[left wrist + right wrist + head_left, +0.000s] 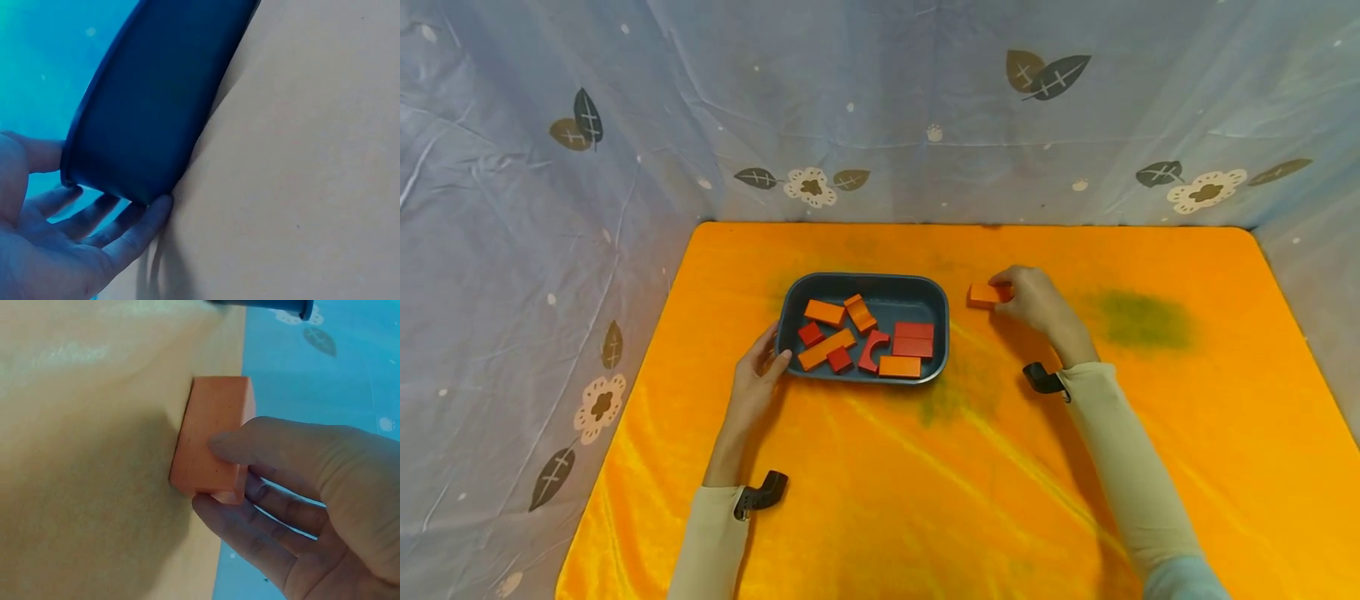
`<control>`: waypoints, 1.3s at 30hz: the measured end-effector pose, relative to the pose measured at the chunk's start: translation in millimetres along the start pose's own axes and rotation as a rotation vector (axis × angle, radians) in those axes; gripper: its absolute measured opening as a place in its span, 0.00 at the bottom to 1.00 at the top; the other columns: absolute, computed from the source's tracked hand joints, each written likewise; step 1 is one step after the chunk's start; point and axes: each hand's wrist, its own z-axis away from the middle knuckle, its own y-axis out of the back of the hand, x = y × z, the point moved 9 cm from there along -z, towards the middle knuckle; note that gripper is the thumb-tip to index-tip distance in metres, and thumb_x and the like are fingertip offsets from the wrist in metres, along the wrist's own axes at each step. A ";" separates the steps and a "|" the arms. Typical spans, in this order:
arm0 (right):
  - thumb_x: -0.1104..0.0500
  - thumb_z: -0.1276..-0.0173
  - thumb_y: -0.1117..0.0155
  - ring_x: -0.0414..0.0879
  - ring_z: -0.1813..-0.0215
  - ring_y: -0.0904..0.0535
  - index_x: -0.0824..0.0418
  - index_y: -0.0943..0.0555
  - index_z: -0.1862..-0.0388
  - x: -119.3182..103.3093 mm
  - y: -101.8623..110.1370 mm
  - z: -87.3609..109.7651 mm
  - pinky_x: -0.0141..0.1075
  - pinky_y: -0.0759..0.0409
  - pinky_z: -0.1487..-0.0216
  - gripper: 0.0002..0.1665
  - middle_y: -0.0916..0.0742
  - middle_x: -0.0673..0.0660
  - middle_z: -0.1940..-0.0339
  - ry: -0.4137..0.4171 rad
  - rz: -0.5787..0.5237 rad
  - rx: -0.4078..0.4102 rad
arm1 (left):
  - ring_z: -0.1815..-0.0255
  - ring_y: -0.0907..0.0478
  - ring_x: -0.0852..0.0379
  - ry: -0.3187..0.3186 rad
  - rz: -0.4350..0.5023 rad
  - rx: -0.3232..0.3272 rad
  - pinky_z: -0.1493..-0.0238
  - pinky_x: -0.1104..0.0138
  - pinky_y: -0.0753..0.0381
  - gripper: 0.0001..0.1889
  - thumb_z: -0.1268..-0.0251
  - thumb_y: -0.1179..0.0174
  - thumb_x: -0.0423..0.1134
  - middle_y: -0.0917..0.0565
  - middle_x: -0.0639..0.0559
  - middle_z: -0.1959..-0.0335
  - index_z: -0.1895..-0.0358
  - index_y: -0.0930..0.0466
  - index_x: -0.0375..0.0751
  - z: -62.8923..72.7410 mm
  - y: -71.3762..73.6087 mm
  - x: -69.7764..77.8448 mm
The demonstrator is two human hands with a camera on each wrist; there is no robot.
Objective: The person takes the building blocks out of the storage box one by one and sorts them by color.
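A dark blue-grey oval-cornered tray [865, 279] stands on the table and holds several red and orange blocks, among them a red arch block [870, 350]. At its left end my left hand [758, 371] grips the tray, thumb near the rim and fingers against the outer wall; the left wrist view shows the same tray wall [137, 106] close up. To the right of the tray, my right hand [1037, 300] pinches an orange rectangular block [981, 296] between thumb and fingers. In the right wrist view this orange block [209, 431] appears to rest against the cloth.
A yellow-orange velvety cloth [880, 467] covers the table, with a greenish patch [1146, 321] on the right. Grey-blue curtains [880, 108] with leaf and flower prints hang behind and at the sides. A black wrist mount [1043, 379] sits on each forearm.
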 end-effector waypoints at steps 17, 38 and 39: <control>0.70 0.37 0.34 0.60 0.56 0.23 0.74 0.24 0.39 8.5 -6.9 0.3 0.53 0.21 0.51 0.26 0.19 0.72 0.49 0.000 -0.017 -0.014 | 0.29 0.36 0.46 0.011 0.012 0.005 0.38 0.75 0.29 0.30 0.25 0.47 0.39 0.37 0.44 0.26 0.24 0.43 0.43 0.1 -1.1 -3.1; 0.67 0.33 0.35 0.65 0.44 0.23 0.68 0.28 0.33 -23.4 19.4 23.2 0.57 0.23 0.45 0.29 0.24 0.69 0.37 -0.006 -0.044 0.039 | 0.29 0.36 0.44 0.007 0.006 0.024 0.32 0.54 0.32 0.29 0.25 0.47 0.39 0.37 0.43 0.26 0.24 0.42 0.43 -2.1 0.3 -6.9; 0.66 0.33 0.34 0.64 0.44 0.23 0.67 0.27 0.34 -29.8 21.6 25.2 0.56 0.23 0.45 0.29 0.23 0.68 0.37 0.011 -0.040 0.051 | 0.29 0.37 0.44 0.005 0.008 0.022 0.32 0.54 0.32 0.29 0.24 0.47 0.39 0.38 0.44 0.26 0.24 0.42 0.43 -2.2 0.4 -6.7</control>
